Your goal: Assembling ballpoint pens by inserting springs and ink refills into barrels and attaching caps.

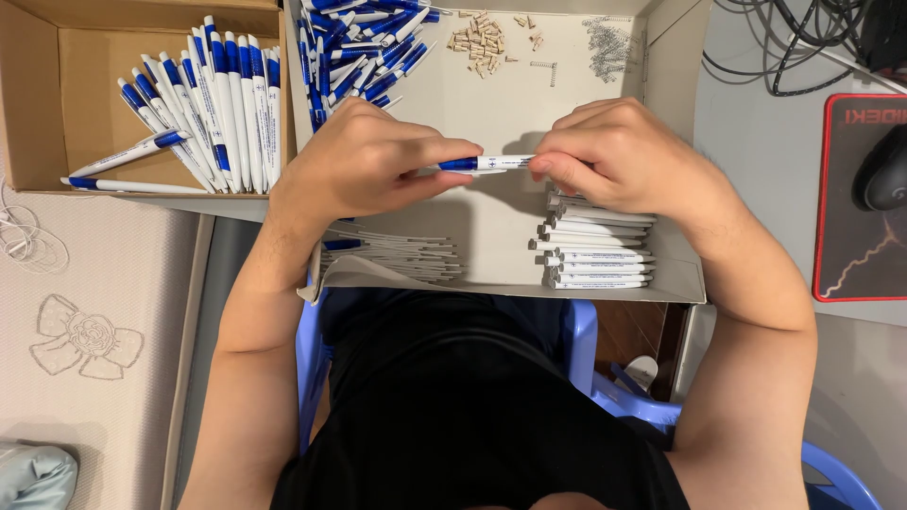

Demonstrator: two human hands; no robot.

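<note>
In the head view, both hands meet over a shallow white tray (491, 104) that lies in front of the person. The left hand (364, 165) has its grip closed on the blue end of a white and blue pen (487, 163). The right hand (624, 156) has its grip closed on the white end of the same pen. The pen lies level between the two hands, above the middle of the tray.

Inside the tray, a pile of blue pen parts (359, 47) lies at the far left corner. Small beige pieces (480, 42) lie near the far edge, and small metal springs (607, 42) lie to the right of them. A stack of white pen barrels (595, 255) lies at the near right, just under the right hand. Thin grey refills (397, 253) lie at the near left, under the left wrist.

To the left of the tray stands a brown cardboard box (38, 113) with finished white and blue pens (213, 94) lying inside it in a row. On the right, on the grey surface (765, 142), there is a red-edged black mouse pad (864, 246) with a dark mouse (883, 175) on it.
</note>
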